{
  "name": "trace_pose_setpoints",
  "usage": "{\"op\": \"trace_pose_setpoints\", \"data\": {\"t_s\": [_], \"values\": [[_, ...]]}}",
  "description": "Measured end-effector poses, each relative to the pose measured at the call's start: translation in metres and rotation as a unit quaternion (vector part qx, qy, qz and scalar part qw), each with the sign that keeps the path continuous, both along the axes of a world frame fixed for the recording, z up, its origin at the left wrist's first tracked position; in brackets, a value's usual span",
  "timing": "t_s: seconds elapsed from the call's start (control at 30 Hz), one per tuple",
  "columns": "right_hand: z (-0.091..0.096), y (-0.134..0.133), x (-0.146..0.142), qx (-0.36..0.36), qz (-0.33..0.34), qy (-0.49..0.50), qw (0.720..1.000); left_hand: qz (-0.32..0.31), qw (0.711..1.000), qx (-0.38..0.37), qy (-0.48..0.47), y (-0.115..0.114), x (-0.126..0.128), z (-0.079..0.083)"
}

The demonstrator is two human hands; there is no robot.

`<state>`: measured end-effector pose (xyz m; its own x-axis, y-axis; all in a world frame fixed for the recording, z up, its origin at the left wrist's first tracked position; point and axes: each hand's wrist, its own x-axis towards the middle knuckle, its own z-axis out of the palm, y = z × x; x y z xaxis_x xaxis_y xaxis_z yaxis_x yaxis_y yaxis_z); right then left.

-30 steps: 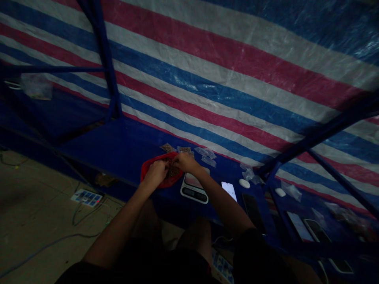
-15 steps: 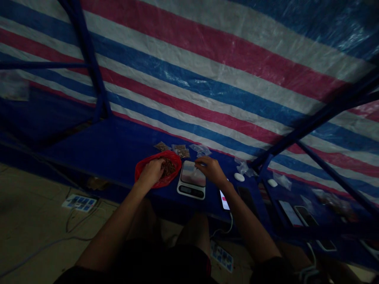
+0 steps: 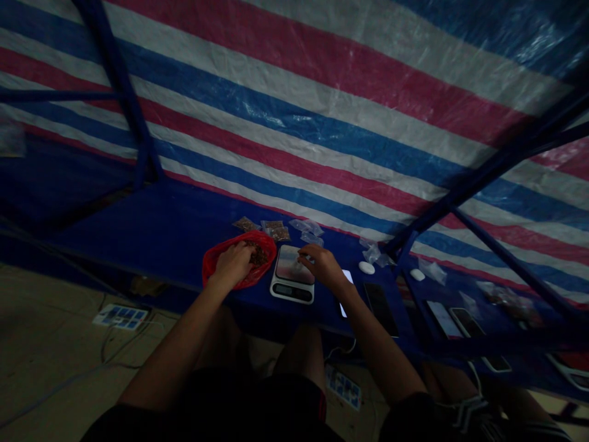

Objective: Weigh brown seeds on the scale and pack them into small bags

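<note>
My left hand (image 3: 234, 263) rests in a red bag (image 3: 216, 263) of small brown pieces, fingers curled among them. My right hand (image 3: 319, 265) is pinched on a small clear plastic bag over the plate of a white digital scale (image 3: 289, 285). Both stand on a blue shelf (image 3: 175, 233). Behind them lie filled small bags (image 3: 271, 230) of brown pieces and empty clear bags (image 3: 307, 228).
A lit phone (image 3: 345, 288) and a dark phone (image 3: 381, 299) lie right of the scale, with more phones (image 3: 453, 319) further right. Two white oval objects (image 3: 367, 267) and loose clear bags lie near a blue frame post (image 3: 414, 239). A power strip (image 3: 120, 317) lies on the floor.
My right hand left the red bag and moved right to the scale, holding a small bag there. My left hand stayed in the red bag. The view shifted slightly.
</note>
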<state>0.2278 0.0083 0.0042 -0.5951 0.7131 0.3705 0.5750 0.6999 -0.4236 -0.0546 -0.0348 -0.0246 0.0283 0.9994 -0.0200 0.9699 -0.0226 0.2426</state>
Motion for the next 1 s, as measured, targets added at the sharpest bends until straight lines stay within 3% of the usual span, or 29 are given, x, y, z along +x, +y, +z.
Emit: {"op": "trace_pose_setpoints", "data": {"t_s": [0.43,0.7,1.0], "values": [[0.002,0.0,0.002,-0.003,-0.04,-0.066,0.997,-0.023,1.0,0.006,-0.013,0.004,0.003,-0.001],[0.007,0.001,0.007,-0.04,-0.032,0.006,0.999,-0.028,0.999,0.014,-0.034,0.003,0.003,0.008],[-0.006,-0.014,0.024,-0.053,-0.119,0.115,0.985,-0.032,0.996,0.005,-0.082,0.006,-0.006,0.011]]}}
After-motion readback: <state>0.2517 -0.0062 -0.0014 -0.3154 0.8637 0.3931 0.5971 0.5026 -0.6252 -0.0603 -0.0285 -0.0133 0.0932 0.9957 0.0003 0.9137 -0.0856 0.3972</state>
